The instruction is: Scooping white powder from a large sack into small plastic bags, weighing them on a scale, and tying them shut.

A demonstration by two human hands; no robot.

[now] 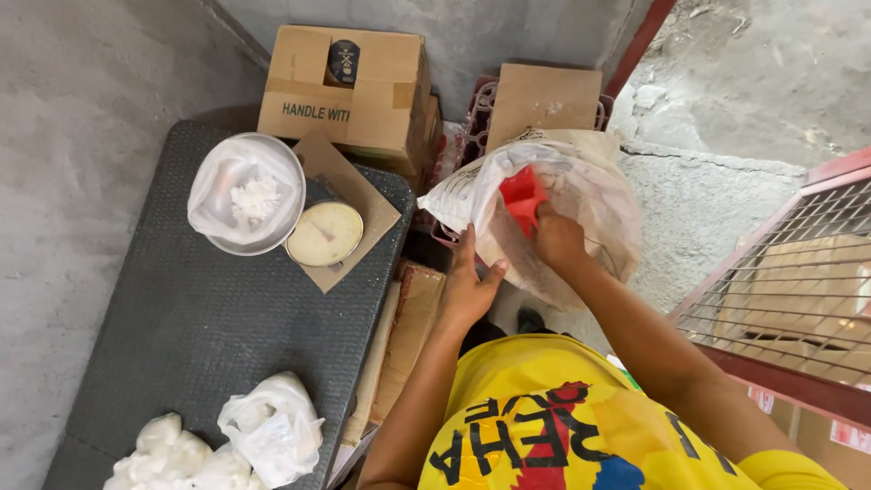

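The right hand [555, 238] is down inside the big white sack [581, 195], fingers closed round the handle of a red scoop [523, 200]. The left hand [467, 290] is spread flat against the sack's near edge, thumb out, holding the mouth open. The sack sits on a crate just past the table's right end.

To do this well, I'd say the left hand should keep the mouth wide and taut so the scoop comes out level, without catching the loose plastic or spilling powder over the rim.

On the dark table [200, 345] to the left stands a scale [325, 233] on a piece of cardboard, its metal pan [247, 193] lined with a plastic bag holding a little white powder. Filled white bags [218, 445] lie at the table's near end. Two cardboard boxes [349, 91] stand by the wall, and a wire cage [798, 299] is on the right. The sack's floppy rim seems the main thing in the way; the path to the pan crosses the gap between sack and table.
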